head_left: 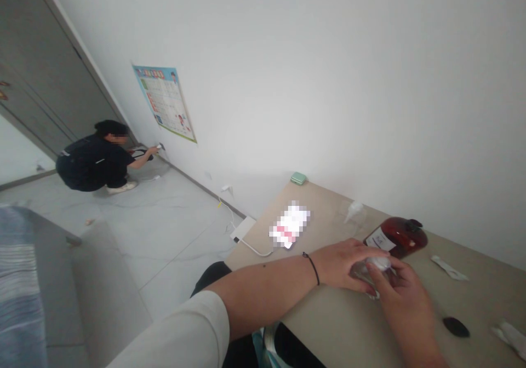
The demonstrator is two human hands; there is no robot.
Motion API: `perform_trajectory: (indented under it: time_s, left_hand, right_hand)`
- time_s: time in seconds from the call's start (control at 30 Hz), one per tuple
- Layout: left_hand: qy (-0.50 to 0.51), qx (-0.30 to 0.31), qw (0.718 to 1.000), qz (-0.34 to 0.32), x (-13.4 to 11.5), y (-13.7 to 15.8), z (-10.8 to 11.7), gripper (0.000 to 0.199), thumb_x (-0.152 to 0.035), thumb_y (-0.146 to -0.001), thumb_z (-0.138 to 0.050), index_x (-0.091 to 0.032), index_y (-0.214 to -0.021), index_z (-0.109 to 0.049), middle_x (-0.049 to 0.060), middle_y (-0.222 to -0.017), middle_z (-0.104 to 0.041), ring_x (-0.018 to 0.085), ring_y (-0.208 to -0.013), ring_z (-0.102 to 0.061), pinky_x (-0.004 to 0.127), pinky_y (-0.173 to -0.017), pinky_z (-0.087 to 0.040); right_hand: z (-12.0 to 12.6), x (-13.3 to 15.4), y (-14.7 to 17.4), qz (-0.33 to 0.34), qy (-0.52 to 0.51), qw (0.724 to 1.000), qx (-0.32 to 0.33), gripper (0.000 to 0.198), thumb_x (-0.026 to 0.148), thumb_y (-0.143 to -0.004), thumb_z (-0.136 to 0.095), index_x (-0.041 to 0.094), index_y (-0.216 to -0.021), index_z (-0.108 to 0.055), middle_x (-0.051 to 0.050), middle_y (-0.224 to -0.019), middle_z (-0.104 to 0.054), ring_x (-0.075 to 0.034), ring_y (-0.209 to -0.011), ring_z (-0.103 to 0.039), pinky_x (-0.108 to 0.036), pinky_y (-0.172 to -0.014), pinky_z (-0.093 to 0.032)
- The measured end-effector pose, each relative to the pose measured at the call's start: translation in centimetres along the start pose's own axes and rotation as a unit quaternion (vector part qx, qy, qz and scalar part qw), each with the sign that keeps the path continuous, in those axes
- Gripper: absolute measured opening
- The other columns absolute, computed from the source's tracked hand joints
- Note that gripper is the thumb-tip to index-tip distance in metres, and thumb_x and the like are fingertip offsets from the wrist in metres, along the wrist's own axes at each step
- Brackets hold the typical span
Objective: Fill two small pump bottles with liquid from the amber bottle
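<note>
My left hand (343, 264) and my right hand (405, 299) meet over a beige table (329, 324). Both grip a small clear container with a white top (376, 266); the left hand holds its body, while the right hand's fingers rest on the white top. A black band circles my left wrist. Just behind the hands lies a dark red bottle (396, 236) with a white label, on its side.
On the table are a blurred white and pink item (290, 225), a green case (298, 178), a clear spray bottle (353, 212), a white packet (450, 268) and a black oval object (456, 327). A person (96, 160) crouches by the far wall. A white power strip (243, 229) lies on the floor.
</note>
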State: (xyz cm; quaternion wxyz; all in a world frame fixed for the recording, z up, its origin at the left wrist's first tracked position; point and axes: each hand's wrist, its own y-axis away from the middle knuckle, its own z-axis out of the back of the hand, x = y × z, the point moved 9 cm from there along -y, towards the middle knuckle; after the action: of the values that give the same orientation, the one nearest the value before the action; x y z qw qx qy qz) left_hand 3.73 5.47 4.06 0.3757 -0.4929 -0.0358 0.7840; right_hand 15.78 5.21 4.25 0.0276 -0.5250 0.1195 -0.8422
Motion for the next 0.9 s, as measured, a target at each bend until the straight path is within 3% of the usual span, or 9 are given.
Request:
perform_trajectory:
  time_s: [0.2,0.4,0.5,0.67,0.9]
  left_hand:
    - [-0.022,-0.02,1.0,-0.006,-0.7,0.5,0.1,0.082,-0.038,-0.076,-0.079,-0.025,-0.147,-0.041,0.014,-0.134,-0.056,0.03,-0.126,-0.054,0.043,-0.108,-0.044]
    - [-0.027,-0.046,0.998,-0.018,-1.0,0.8,0.0,0.084,-0.037,-0.072,-0.082,-0.022,-0.145,-0.042,0.014,-0.134,-0.054,0.029,-0.125,-0.052,0.043,-0.109,-0.043]
    - [-0.027,-0.051,0.998,-0.017,-0.9,0.9,-0.2,0.084,-0.033,-0.072,-0.082,-0.021,-0.145,-0.041,0.015,-0.134,-0.054,0.029,-0.126,-0.052,0.045,-0.11,-0.042]
    - [-0.03,-0.054,0.998,-0.007,-1.1,1.1,-0.1,0.081,-0.032,-0.075,-0.08,-0.022,-0.145,-0.041,0.014,-0.135,-0.053,0.029,-0.126,-0.053,0.046,-0.109,-0.043]
    - [-0.045,-0.057,0.997,0.008,-1.0,1.1,-0.3,0.082,-0.03,-0.074,-0.08,-0.023,-0.145,-0.039,0.014,-0.135,-0.051,0.029,-0.125,-0.053,0.046,-0.11,-0.042]
  right_hand:
    - [-0.3,-0.6,0.4,0.032,-0.024,0.999,-0.025,0.047,0.055,-0.073,-0.07,0.02,-0.104,-0.06,-0.01,-0.1,-0.07,-0.029,-0.093,-0.067,-0.047,-0.089,-0.052]
    - [-0.6,-1.1,0.8,0.074,-0.099,0.991,0.045,0.038,0.049,-0.088,-0.055,0.023,-0.114,-0.062,-0.011,-0.124,-0.065,-0.029,-0.12,-0.059,-0.053,-0.107,-0.04]
    - [-0.7,-1.2,0.8,0.069,-0.115,0.99,0.048,0.036,0.048,-0.086,-0.058,0.023,-0.112,-0.061,-0.011,-0.124,-0.065,-0.028,-0.119,-0.06,-0.051,-0.107,-0.041]
    - [-0.9,-1.5,0.5,0.064,-0.145,0.987,0.012,0.035,0.046,-0.08,-0.067,0.023,-0.104,-0.057,-0.007,-0.104,-0.068,-0.025,-0.102,-0.065,-0.047,-0.097,-0.049]
    - [-1.0,-1.0,0.8,0.089,-0.125,0.987,0.043,0.037,0.047,-0.087,-0.056,0.024,-0.114,-0.064,-0.009,-0.124,-0.067,-0.027,-0.121,-0.059,-0.05,-0.109,-0.04]
